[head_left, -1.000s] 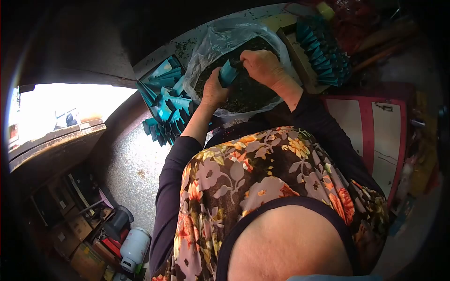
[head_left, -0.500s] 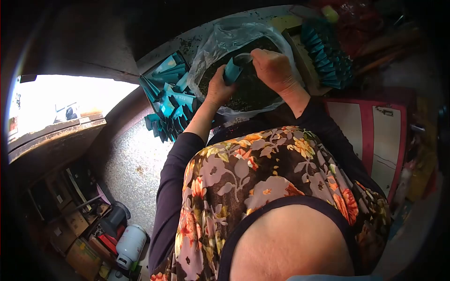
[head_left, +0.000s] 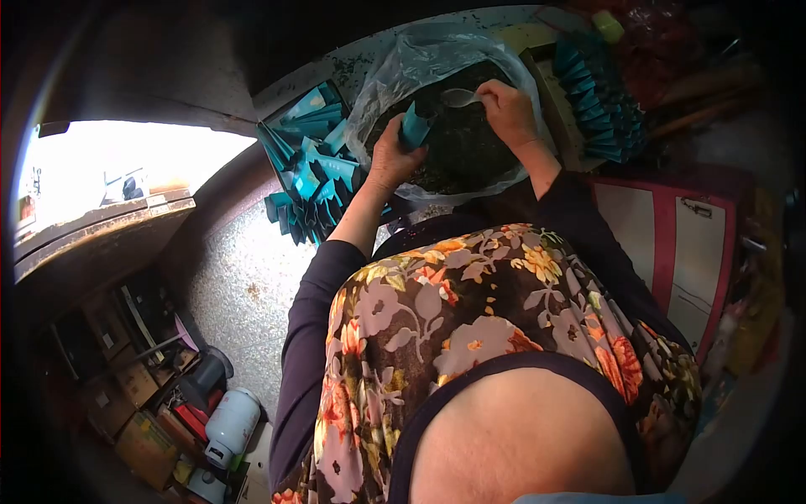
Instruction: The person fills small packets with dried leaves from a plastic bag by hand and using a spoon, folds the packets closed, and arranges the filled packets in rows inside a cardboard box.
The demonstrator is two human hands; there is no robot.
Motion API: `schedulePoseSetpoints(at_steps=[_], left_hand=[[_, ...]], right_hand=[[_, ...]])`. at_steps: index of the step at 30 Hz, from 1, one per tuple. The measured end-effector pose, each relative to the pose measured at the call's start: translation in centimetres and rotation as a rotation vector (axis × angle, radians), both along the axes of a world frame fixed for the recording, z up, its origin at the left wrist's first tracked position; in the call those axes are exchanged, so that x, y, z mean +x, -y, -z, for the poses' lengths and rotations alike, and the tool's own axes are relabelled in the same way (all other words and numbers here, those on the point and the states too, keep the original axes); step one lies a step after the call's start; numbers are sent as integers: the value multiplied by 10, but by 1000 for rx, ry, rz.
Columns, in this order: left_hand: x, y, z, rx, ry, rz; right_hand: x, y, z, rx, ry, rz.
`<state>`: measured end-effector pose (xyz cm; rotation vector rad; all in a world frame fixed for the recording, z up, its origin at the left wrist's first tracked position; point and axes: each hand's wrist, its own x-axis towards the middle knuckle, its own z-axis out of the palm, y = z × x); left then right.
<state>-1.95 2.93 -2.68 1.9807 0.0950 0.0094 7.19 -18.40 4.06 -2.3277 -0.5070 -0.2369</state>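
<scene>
My left hand (head_left: 392, 158) is closed around a small teal packet (head_left: 415, 127), its upper end pointing up. In my right hand (head_left: 509, 113) the handle of a clear plastic spoon (head_left: 458, 97) is pinched. The spoon's bowl points left, over dark loose leaf-like material (head_left: 470, 151). That material lies in a large clear plastic bag (head_left: 369, 101) with its mouth spread wide. To the left, beside the bag, is a heap of teal packets (head_left: 312, 172). More teal packets (head_left: 598, 101) stand in a row right of the bag.
A pink-framed white cabinet (head_left: 663, 227) stands at the right. A wooden ledge (head_left: 109, 223) juts in at the left by a bright opening. On the speckled floor (head_left: 243, 286) at lower left are a pale gas cylinder (head_left: 232, 427) and cardboard boxes (head_left: 138, 384).
My right hand has shifted right, away from the packet, and the spoon now shows more fully over the dark material. My left hand still holds the teal packet in nearly the same place.
</scene>
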Motion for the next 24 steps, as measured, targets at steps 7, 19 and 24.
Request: schedulePoseSetpoints(at_steps=[7,19,24], left_hand=[[-13,-15,9,-287,30,-57],[-13,-17,5,-29,-10,8],[-3,-4,-3,248,76,34]], right_hand=[[-4,-19,117,-398,-381,82],[-16,10,78,349,-759,189],[-14,22,2,511,-769,240]])
